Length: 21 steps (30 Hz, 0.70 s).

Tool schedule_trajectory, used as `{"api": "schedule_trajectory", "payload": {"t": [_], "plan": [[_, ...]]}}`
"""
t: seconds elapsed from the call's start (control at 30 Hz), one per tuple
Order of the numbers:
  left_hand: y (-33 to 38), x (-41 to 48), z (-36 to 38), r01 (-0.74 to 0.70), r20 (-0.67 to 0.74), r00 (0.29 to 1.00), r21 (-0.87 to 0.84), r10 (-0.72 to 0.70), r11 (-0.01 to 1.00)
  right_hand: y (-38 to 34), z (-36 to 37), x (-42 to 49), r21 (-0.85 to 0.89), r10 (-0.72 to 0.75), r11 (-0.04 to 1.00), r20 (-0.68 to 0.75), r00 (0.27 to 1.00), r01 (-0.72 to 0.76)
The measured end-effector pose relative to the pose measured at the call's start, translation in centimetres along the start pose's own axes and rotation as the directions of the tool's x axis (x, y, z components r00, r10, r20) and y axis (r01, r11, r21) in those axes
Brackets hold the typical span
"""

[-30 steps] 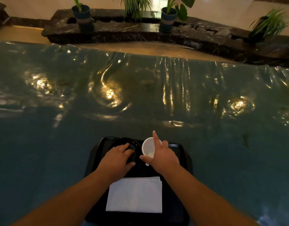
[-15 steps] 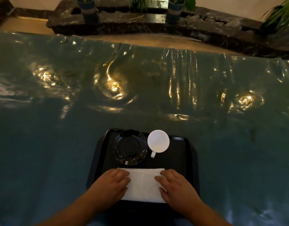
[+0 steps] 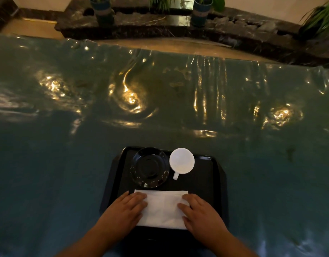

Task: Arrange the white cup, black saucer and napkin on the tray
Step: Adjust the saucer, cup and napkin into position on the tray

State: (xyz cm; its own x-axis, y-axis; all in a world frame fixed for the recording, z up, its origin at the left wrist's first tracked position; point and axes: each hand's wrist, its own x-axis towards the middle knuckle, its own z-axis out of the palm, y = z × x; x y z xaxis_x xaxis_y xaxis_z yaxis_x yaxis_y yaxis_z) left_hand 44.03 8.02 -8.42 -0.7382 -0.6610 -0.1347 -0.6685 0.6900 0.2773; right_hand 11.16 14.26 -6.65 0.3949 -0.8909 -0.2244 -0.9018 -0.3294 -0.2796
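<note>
A black tray lies on the table near me. At its far left sits the black saucer, empty. The white cup stands right beside it on the tray floor, handle pointing toward me. The white napkin lies flat across the tray's near part. My left hand rests palm down on the napkin's left edge and my right hand on its right edge, fingers laid flat and covering both near corners.
The table wears a shiny, wrinkled teal plastic cover with bright light reflections. Beyond its far edge runs a dark stone planter ledge with potted plants.
My hands left the saucer and cup and came down onto the napkin's two sides. The cup now stands alone beside the saucer. The view tilted slightly down.
</note>
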Motion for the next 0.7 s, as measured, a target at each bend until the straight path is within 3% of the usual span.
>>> {"api": "schedule_trajectory", "payload": {"t": [0.47, 0.7], "plan": [[-1.1, 1.4, -0.9, 0.094, 0.033, 0.995, 0.003, -0.094, 0.996, 0.7, -0.1, 2.4, 0.017, 0.036, 0.999, 0.011, 0.999, -0.037], [-1.5, 1.7, -0.8, 0.082, -0.025, 0.996, -0.006, -0.082, 0.997, 0.7, -0.9, 2.8, -0.015, 0.034, 0.999, 0.010, 0.999, -0.033]]}}
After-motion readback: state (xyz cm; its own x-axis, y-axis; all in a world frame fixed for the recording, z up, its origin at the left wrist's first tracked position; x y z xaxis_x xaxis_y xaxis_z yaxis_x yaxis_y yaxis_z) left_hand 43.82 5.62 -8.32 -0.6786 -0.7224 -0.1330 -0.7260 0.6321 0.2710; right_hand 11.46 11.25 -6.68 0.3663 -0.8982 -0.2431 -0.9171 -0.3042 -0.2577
